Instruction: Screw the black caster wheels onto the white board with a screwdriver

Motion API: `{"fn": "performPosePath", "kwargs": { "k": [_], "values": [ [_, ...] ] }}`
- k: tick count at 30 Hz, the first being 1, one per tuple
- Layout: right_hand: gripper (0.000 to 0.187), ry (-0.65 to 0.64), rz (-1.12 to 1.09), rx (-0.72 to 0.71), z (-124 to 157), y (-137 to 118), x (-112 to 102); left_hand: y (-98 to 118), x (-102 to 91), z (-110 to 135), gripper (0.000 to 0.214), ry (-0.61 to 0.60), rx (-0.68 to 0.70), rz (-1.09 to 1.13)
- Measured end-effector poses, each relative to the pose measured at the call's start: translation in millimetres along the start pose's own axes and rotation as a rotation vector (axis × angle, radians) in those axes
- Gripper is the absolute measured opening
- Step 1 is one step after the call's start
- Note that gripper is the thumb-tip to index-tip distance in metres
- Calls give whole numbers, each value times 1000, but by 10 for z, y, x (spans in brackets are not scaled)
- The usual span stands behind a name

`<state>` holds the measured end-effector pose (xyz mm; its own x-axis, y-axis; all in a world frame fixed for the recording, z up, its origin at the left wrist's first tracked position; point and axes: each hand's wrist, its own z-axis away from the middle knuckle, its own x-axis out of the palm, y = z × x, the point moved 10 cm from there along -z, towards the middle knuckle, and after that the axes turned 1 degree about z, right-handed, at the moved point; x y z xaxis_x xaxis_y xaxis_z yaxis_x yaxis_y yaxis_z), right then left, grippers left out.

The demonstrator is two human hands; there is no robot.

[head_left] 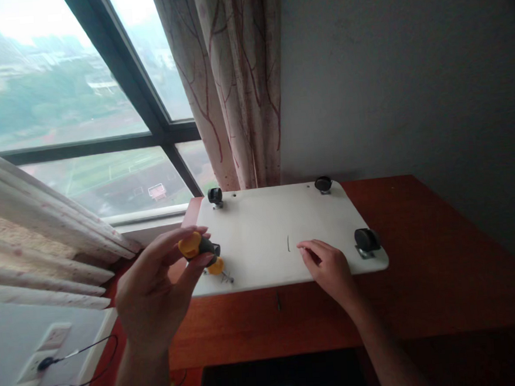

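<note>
A white board (265, 239) lies upside down on a red-brown wooden table (422, 275), with black caster wheels (367, 241) fixed at its corners. My left hand (158, 288) is raised over the board's near left corner, its fingers pinched round a yellow and black screwdriver (197, 245). A second yellow-handled tool (216, 267) lies on the board just beneath it. My right hand (328, 267) rests on the board's near edge with its fingertips curled down, close to a thin dark screw (288, 244); nothing shows in its fingers.
Another small dark screw (278, 301) lies on the table in front of the board. Patterned curtains (232, 83) and a large window (79, 111) stand behind; a grey wall is at the right. A wall socket with a black cable (49, 363) is at lower left.
</note>
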<state>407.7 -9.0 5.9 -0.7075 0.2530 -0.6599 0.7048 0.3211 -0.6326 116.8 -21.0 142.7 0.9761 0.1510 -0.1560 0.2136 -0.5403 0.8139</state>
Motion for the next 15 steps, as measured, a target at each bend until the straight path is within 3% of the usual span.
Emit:
{"fn": "performPosePath", "kwargs": {
  "k": [5, 8, 13, 15],
  "values": [
    [20, 2, -1, -2, -3, 5, 2, 127, 179, -63, 32, -234, 123, 163],
    [21, -2, 2, -2, -3, 6, 9, 133, 109, -78, 31, -150, 178, 42],
    [22, -2, 3, -1, -4, 4, 6, 323, 30, 19, 57, 110, 291, -531],
    [22, -1, 3, 1, -5, 4, 3, 267, 22, 24, 59, 110, 200, -416]
  ]
}}
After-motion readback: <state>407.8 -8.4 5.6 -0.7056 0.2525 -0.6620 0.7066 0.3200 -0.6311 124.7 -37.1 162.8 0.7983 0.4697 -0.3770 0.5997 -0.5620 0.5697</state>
